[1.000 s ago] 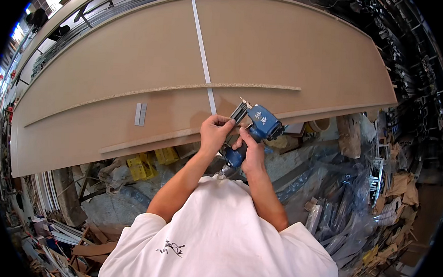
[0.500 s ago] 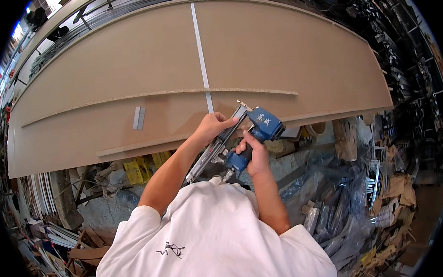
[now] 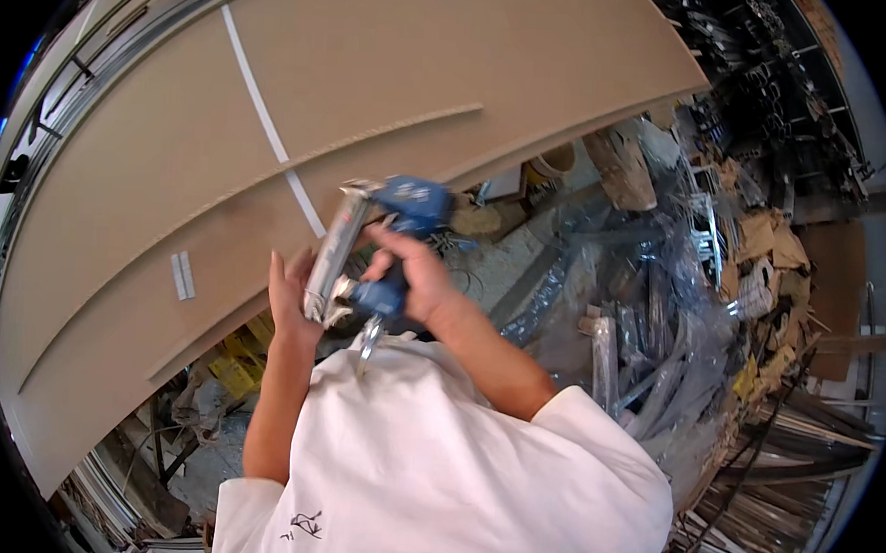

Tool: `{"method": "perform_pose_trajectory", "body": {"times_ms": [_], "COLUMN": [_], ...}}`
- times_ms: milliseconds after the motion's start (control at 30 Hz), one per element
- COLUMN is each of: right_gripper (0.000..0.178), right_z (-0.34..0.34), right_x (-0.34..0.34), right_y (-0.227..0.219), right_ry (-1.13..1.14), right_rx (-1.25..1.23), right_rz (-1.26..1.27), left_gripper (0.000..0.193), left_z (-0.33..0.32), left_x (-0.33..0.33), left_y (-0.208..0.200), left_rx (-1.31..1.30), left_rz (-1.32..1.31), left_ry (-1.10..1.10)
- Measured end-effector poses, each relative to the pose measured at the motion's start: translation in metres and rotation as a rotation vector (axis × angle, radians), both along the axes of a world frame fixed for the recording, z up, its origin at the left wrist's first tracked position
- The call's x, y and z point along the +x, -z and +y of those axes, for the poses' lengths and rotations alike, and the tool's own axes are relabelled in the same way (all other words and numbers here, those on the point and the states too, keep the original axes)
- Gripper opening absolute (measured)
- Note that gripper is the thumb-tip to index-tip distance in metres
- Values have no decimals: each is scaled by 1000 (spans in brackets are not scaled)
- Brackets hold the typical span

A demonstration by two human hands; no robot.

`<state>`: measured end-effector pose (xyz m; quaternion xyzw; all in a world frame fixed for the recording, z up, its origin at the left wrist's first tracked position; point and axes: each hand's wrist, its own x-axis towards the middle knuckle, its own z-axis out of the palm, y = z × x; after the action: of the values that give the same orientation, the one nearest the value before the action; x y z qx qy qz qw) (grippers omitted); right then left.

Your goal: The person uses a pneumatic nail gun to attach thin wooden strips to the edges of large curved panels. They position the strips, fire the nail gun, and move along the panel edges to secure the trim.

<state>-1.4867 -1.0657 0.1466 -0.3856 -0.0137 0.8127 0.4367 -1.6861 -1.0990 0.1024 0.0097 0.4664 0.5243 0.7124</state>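
My right hand (image 3: 418, 275) is wrapped round the grip of a blue pneumatic nail gun (image 3: 414, 205), with a finger near its trigger. The gun's long silver magazine (image 3: 339, 246) slants down to the left, and a metal air fitting hangs below the handle. Against the lower end of the magazine rests my left hand (image 3: 294, 294), its fingers stretched upward and apart. Motion blurs both the gun and that hand a little. Two short grey strips of nails (image 3: 183, 276) lie side by side on the brown board (image 3: 394, 64), left of my hands.
A narrow wooden strip (image 3: 370, 133) lies along the board, crossed by a white band (image 3: 257, 97). Below the board's near edge are yellow packages (image 3: 233, 371). Crumpled clear plastic (image 3: 651, 317) and scrap lengths cover the floor to the right. Dark metal profiles (image 3: 764, 83) stand beyond.
My left hand has moved from the upper part of the magazine to its lower end. The magazine's extended rail has slid in. My view has turned, and the gun appears further left.
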Motion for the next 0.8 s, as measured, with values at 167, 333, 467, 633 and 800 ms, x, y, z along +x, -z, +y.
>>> {"method": "perform_pose_trajectory", "body": {"times_ms": [167,333,467,633,800], "right_gripper": [17,19,15,21,17], "right_z": [0,26,62,106,131], "right_x": [7,95,210,317,330], "right_y": [-20,-14,6,2,-4], "right_ry": [-13,31,131,-72,-245], "right_rx": [51,153,195,144,186], "right_rz": [36,-363,-760,-1178,-1209], "left_gripper": [64,48,47,33,29], "left_z": [32,15,-12,-22,-20], "left_x": [9,-29,-91,-110,-104], "left_y": [5,13,58,80,74], "left_rx": [64,610,372,379,399], "left_rz": [267,1722,1905,1935,1885], "left_ry": [-80,380,532,470,419]}}
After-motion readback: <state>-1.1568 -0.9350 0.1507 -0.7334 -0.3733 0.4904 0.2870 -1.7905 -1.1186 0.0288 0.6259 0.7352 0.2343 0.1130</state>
